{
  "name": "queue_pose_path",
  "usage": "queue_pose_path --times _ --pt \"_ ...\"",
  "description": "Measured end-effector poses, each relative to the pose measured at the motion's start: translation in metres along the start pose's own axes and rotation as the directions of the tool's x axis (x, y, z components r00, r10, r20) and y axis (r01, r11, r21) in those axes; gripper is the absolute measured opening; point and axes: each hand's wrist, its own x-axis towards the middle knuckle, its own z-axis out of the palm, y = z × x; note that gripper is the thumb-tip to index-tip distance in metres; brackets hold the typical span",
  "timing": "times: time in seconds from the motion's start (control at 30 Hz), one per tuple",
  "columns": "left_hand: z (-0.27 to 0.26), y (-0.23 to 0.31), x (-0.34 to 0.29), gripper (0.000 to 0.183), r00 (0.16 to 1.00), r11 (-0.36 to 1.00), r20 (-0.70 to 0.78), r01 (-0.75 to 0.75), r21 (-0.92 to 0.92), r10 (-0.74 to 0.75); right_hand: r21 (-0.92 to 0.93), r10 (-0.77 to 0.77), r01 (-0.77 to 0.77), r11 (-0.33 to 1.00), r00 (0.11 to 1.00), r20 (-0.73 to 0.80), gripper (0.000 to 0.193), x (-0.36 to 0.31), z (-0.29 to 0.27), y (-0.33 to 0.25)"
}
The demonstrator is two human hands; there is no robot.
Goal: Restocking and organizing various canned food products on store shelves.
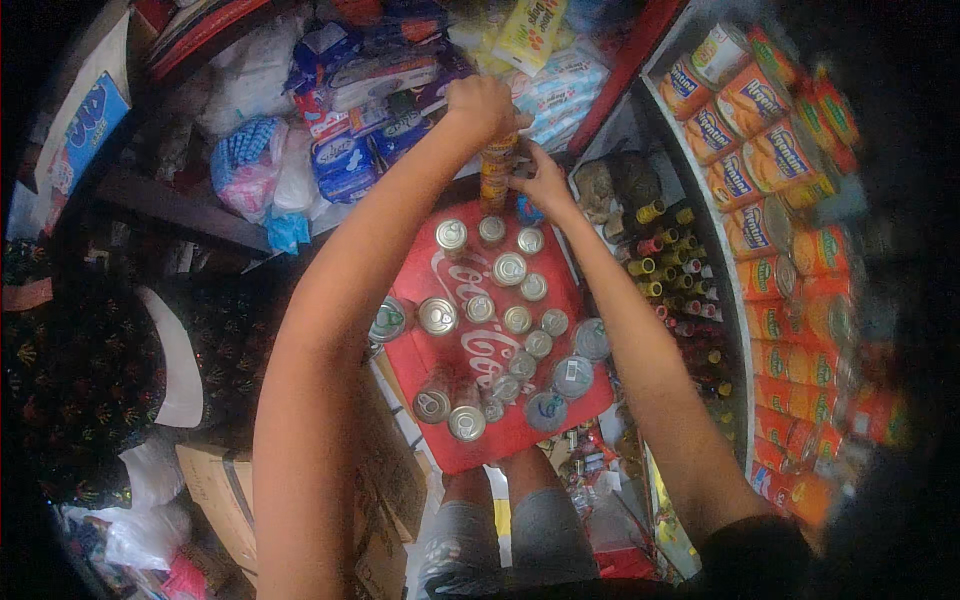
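At the far edge of a red tabletop (425, 270) stands an upright column of small yellow-orange cans (494, 185). My left hand (482, 108) is closed at the top of this column, its fingertips partly hidden. My right hand (546, 186) grips the column's right side, thumb and fingers around it. Nearer me, several cans with silvery pull-tab lids, such as a wide can (509, 269) and a smaller can (516, 320), stand spread over the tabletop. Larger cans with greenish-grey ends (573, 377) sit at its right front corner.
A shelf on the right holds stacked orange and red cans (770, 155). Below it bottles with yellow caps (650, 268) stand close together. Blue packs (350, 165) and plastic bags (250, 160) fill the far side. Cardboard boxes (222, 490) stand at the lower left.
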Motion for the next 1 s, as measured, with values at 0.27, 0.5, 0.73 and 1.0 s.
queue_pose_path --times 0.27,0.5,0.73,1.0 --pt "0.014 -0.007 -0.001 0.07 0.999 0.995 -0.023 0.034 -0.091 -0.037 -0.009 -0.051 0.051 0.999 0.999 -0.017 0.066 0.002 0.007 0.028" --pt "0.036 -0.037 0.012 0.057 0.984 0.942 -0.009 -0.172 -0.287 0.177 0.273 0.149 -0.147 0.951 0.989 0.012 0.052 -0.007 0.021 0.079" --pt "0.028 -0.041 0.005 0.058 0.972 0.892 0.014 -0.209 -0.402 0.234 0.202 0.25 -0.227 0.953 0.964 -0.094 0.046 -0.033 0.017 0.116" --pt "0.034 -0.05 0.011 0.057 0.964 0.865 -0.01 -0.244 -0.439 0.267 -0.109 0.097 -0.101 0.989 0.994 -0.042 0.051 -0.003 0.037 0.091"
